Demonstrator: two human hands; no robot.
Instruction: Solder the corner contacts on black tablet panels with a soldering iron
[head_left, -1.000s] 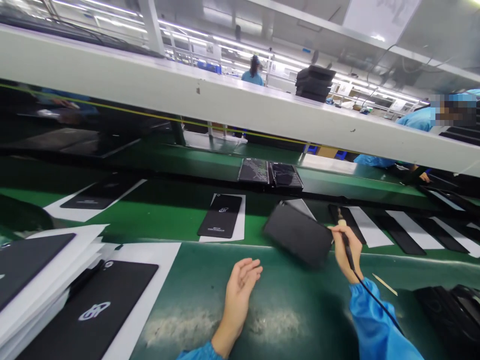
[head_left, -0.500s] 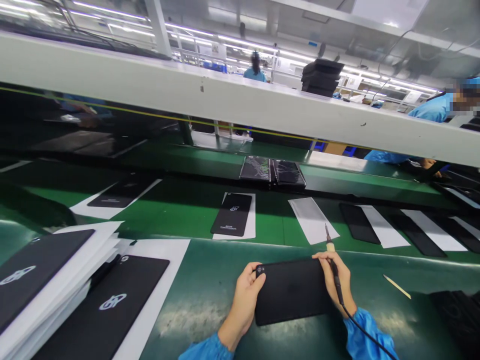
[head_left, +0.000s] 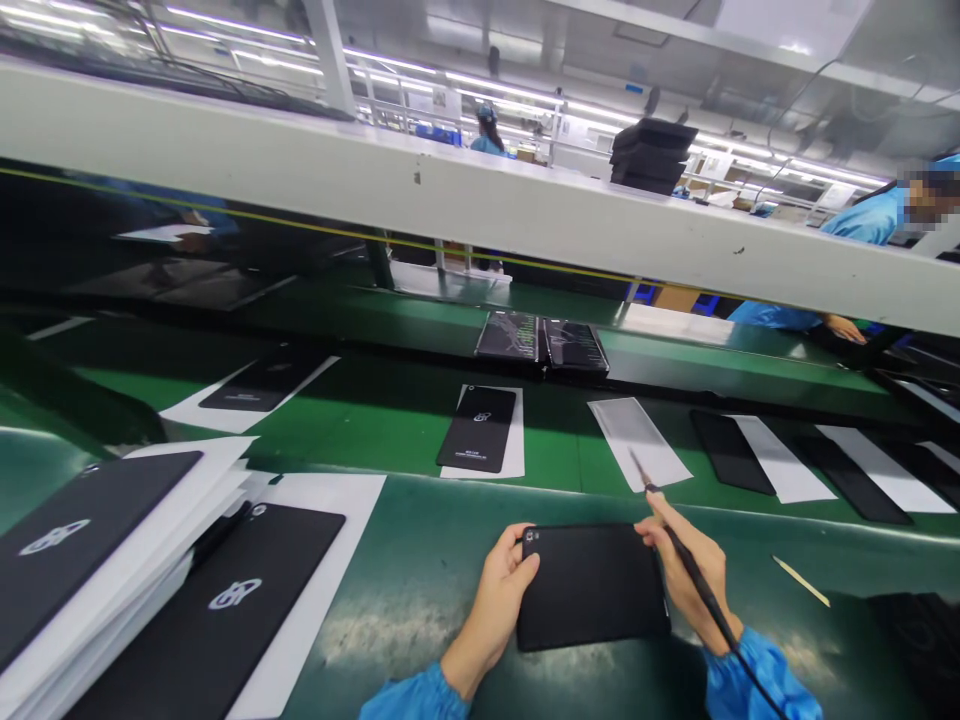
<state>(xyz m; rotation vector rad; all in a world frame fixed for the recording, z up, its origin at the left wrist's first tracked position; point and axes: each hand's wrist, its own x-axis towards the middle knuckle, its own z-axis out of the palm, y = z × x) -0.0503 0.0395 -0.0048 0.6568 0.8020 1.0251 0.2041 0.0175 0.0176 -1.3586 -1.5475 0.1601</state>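
A black tablet [head_left: 592, 590] lies back side up just above the green bench, its camera at the upper left corner. My left hand [head_left: 495, 595] grips its left edge, thumb on top beside the camera. In my right hand [head_left: 694, 570] is a soldering iron [head_left: 648, 484], its metal tip pointing up and left, away from the tablet. The fingertips of that hand are at the tablet's upper right corner; whether they press on it I cannot tell. The iron's black cable runs down over my right sleeve.
Left of me, logo-backed tablets [head_left: 285, 590] lie with stacked white sheets [head_left: 154, 560]. On the green belt [head_left: 559, 450] ahead are several tablets and white sleeves [head_left: 637, 440]. A thin yellowish stick [head_left: 801, 580] lies at right. A white beam [head_left: 465, 190] crosses ahead; co-workers sit beyond.
My right hand has shifted right, away from the tablet's middle, exposing more of its right edge. The soldering iron now leans further left. Things on the belt appear slightly further right.
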